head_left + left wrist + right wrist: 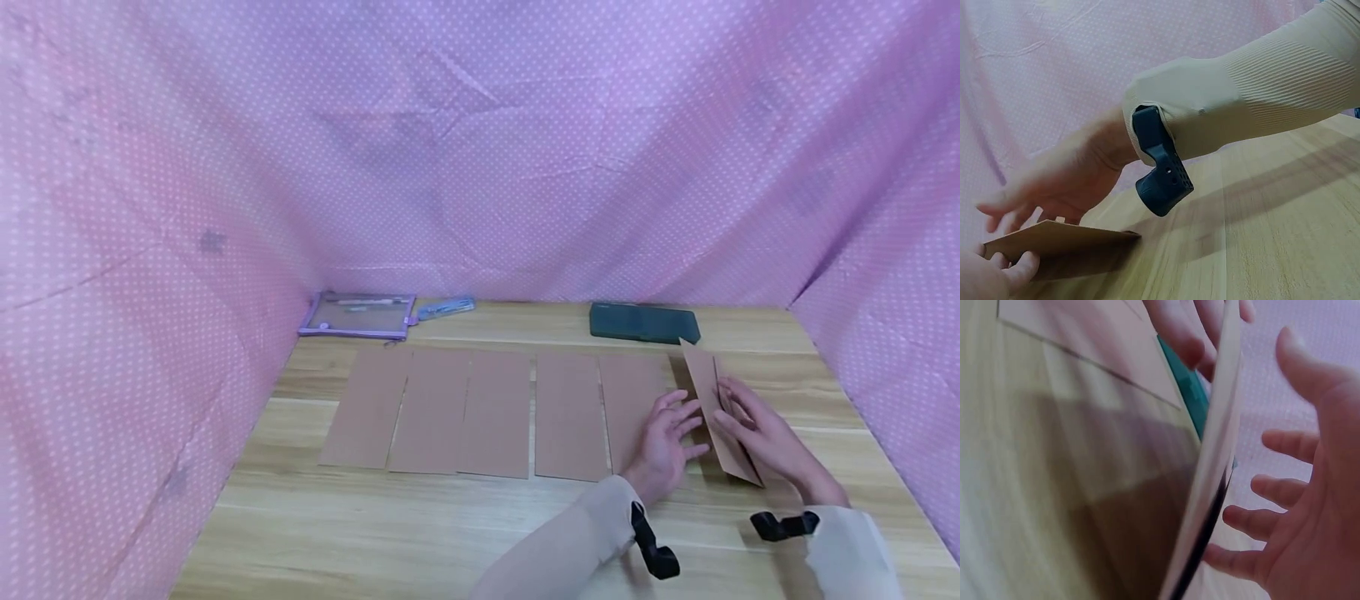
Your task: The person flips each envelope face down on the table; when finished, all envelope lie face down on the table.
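A brown cardboard sheet [712, 408] stands tilted at the right end of a row. My right hand [772, 437] holds it, thumb laid across its face and fingers at its far right edge. A dark line along that edge may be a gap or second sheet; I cannot tell. My left hand [663, 446] is spread on the sheet's left side, fingertips close to it; whether they touch is unclear. Edge-on in the right wrist view, the sheet [1213, 444] runs between two sets of fingers. The left wrist view shows the raised sheet [1054, 240] between both hands.
Several flat cardboard sheets [495, 412] lie side by side, the rightmost partly behind my left hand. Along the back are a purple-edged zip pouch [356, 315], a small blue item [447, 307] and a dark green case [643, 322]. Pink dotted cloth [480, 167] surrounds the wooden table [360, 533].
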Demonstrator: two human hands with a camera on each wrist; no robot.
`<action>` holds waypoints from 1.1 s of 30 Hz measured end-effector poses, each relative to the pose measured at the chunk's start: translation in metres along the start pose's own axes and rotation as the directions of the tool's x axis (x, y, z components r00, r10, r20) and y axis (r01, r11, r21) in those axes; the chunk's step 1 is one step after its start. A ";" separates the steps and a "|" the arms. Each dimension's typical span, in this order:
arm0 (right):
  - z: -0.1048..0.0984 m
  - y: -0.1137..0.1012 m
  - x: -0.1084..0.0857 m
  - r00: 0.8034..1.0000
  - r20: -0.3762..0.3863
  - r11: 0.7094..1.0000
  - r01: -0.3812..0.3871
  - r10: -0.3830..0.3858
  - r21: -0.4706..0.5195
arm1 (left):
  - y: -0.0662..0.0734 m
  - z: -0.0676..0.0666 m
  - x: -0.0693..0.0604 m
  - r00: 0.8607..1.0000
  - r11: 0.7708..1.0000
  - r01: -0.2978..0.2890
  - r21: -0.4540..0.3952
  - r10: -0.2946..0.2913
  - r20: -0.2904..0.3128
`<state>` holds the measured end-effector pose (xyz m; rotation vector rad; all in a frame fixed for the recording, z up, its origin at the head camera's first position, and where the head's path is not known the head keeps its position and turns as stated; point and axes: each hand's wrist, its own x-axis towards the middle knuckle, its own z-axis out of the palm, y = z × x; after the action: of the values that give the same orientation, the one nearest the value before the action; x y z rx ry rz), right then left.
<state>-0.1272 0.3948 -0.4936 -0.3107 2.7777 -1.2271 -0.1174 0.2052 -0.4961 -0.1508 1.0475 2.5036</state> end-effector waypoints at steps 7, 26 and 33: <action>0.000 -0.011 0.003 1.000 0.017 0.998 0.021 -0.022 0.056 | 0.004 0.004 -0.002 0.999 1.000 -0.014 0.008 0.013 0.030; 0.006 -0.019 -0.006 0.997 0.051 0.983 0.040 -0.050 0.181 | 0.007 0.010 -0.007 0.985 0.994 -0.057 0.090 0.042 0.166; 0.011 -0.017 -0.007 0.997 0.021 0.932 0.057 -0.069 0.358 | 0.006 0.012 -0.007 0.977 0.989 -0.059 0.139 0.028 0.211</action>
<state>-0.1160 0.3767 -0.4883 -0.3858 2.4647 -1.6890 -0.1130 0.2074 -0.4822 0.1759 1.1489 2.4071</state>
